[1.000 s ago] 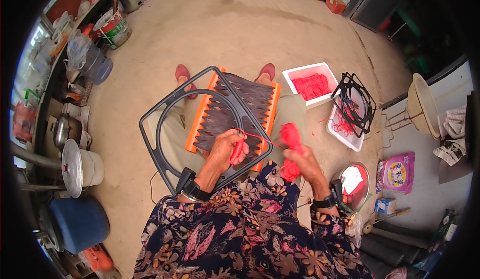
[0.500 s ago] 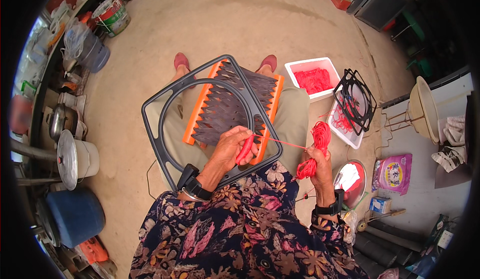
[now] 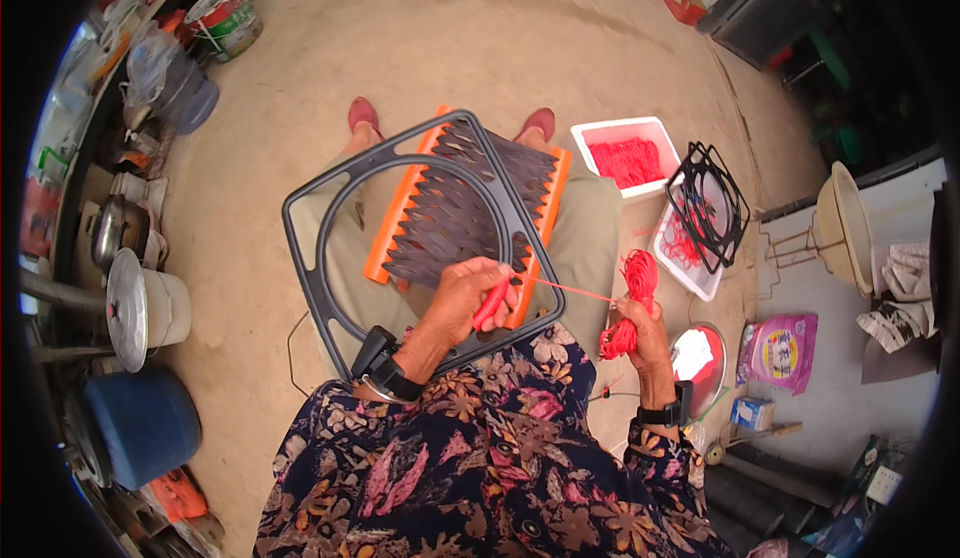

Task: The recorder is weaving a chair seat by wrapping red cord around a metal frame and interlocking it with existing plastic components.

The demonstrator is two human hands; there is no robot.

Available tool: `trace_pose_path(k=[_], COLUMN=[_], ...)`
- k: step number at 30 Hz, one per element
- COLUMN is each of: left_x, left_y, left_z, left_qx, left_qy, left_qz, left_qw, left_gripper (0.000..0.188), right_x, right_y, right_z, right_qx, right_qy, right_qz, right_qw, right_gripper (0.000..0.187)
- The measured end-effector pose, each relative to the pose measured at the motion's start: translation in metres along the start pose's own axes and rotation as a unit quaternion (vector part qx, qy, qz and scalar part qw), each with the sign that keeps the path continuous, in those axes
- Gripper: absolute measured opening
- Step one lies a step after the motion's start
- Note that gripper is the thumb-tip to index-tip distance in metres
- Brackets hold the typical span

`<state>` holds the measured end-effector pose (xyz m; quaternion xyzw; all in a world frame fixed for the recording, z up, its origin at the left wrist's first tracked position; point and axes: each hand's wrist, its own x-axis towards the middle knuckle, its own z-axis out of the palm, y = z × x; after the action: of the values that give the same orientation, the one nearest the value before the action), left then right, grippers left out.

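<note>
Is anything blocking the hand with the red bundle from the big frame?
Nothing visible blocks it: only a red strand crosses the gap, from the right hand, holding the red bundle, to the left hand at the dark frame.

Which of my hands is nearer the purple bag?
Right. The right hand holds the red cord bundle left of the purple bag; the left hand is farther left, by the large dark frame.

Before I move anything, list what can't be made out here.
All in the head view:
Part of the dark frame's ring: hidden by the left hand.
Middle of the red cord bundle: covered by the right hand.
Inside of the white pot: hidden by its lid.
Floral shirt's bottom: cut off by the lower edge.
</note>
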<state>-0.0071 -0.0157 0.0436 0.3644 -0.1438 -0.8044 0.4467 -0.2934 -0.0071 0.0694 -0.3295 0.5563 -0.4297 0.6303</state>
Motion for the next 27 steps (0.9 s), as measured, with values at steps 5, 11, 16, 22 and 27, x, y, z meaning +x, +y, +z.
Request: trace_pose_path(k=[5, 11, 16, 22, 27], left_x=[-0.006, 0.008, -0.002, 0.004, 0.006], left_y=[-0.012, -0.019, -0.015, -0.019, -0.016], left_z=[0.004, 0.006, 0.002, -0.007, -0.007], left_qx=[0.053, 0.088, 0.084, 0.025, 0.059], left_qy=[0.105, 0.133, 0.153, 0.098, 0.138], left_qz=[0.09, 0.055, 0.081, 0.03, 0.044], left_qw=[0.989, 0.986, 0.981, 0.994, 0.988], left_gripper=[0.013, 0.016, 0.014, 0.014, 0.016], right_x=[0.001, 0.025, 0.04, 0.047, 0.057], right_y=[-0.009, -0.003, 0.001, 0.004, 0.0], right_z=[-0.01, -0.022, -0.01, -0.011, -0.019], right_qx=[-0.013, -0.048, -0.036, -0.083, -0.137], right_qy=[0.01, -0.086, -0.079, -0.075, -0.08], right_qz=[-0.021, -0.036, -0.04, -0.033, -0.04], right_qw=[1.0, 0.995, 0.995, 0.993, 0.987], right_gripper=[0.015, 0.02, 0.016, 0.014, 0.013])
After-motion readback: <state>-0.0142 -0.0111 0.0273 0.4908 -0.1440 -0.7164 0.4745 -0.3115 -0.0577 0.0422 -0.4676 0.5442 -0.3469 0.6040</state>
